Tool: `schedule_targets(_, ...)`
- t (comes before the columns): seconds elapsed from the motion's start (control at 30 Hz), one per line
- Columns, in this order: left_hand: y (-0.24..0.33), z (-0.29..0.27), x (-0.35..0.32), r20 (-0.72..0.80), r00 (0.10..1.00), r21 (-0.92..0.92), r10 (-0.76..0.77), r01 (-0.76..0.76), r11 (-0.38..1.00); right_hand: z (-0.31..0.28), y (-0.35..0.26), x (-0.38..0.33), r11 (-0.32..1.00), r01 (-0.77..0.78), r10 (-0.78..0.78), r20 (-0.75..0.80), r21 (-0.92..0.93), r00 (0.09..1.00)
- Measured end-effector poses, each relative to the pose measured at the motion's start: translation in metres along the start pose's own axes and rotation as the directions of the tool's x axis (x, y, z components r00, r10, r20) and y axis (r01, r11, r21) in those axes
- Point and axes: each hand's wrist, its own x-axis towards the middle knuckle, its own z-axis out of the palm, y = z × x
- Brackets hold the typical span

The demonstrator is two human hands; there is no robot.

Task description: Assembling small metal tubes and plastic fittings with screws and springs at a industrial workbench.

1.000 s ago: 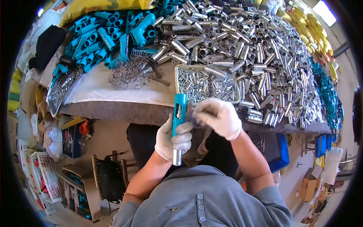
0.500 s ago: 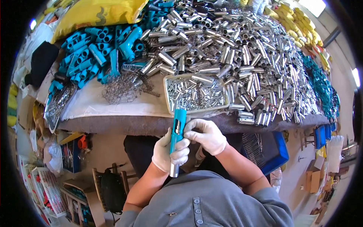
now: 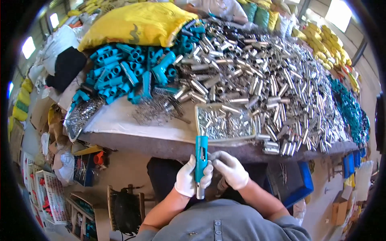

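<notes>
My left hand point(image 3: 186, 179), in a white glove, is wrapped round a teal plastic tube-shaped handle point(image 3: 200, 149) held nearly upright in front of my body. A slot runs down the handle's side, and a shiny metal tube point(image 3: 200, 193) sticks out of its lower end. Close beside the slot, my gloved right hand point(image 3: 232, 172) is closed, thumb and fingers pinched together. Whatever those fingertips hold, if anything, is too small to make out. Just beyond the handle's top, a pale tray point(image 3: 237, 140) of small metal parts lies at the table's near edge.
Metal tubes point(image 3: 277, 92) are heaped over the table's middle and right. Teal handles point(image 3: 116, 76) and loose wire springs point(image 3: 155, 110) lie left, below a yellow sack point(image 3: 132, 26). A blue bin point(image 3: 299, 182) stands by my right knee. Another person point(image 3: 225, 9) is across the table.
The whole view has shifted, bringing the far side of the table and another person into sight. My right fingertips have drawn slightly away from the handle, which my left hand still grips.
</notes>
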Motion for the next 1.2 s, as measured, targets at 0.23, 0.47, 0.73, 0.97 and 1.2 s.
schedule_targets(0.23, 0.004, 0.004, 0.003, 0.0, 0.915, 0.263, 0.403, -0.389, 0.883, 0.024, 0.013, -0.012, 0.959, -0.279, 0.271, 0.477, -0.056, 0.836)
schedule_targets(0.47, 0.018, 0.022, 0.006, 0.093, 0.73, 0.324, 0.677, -0.665, 0.673, 0.048, -0.001, 0.003, 0.562, 0.35, -0.425, 0.101, -0.749, 0.9)
schedule_targets(0.73, 0.051, -0.008, 0.028, -0.15, 0.88, 0.106, 0.45, -0.438, 0.892, -0.026, -0.084, 0.062, 0.39, 0.568, 0.001, 0.618, -0.724, 0.786)
schedule_targets(0.97, 0.072, -0.027, 0.046, -0.217, 0.61, 0.559, 0.762, -0.562, 0.609, -0.18, -0.209, 0.267, 0.156, 0.012, -0.735, -0.108, -0.988, 0.67)
schedule_targets(1.2, 0.073, -0.033, 0.061, -0.259, 0.646, 0.55, 0.718, -0.512, 0.66, -0.256, -0.227, 0.385, 0.154, -0.1, -0.604, -0.173, -0.983, 0.778)
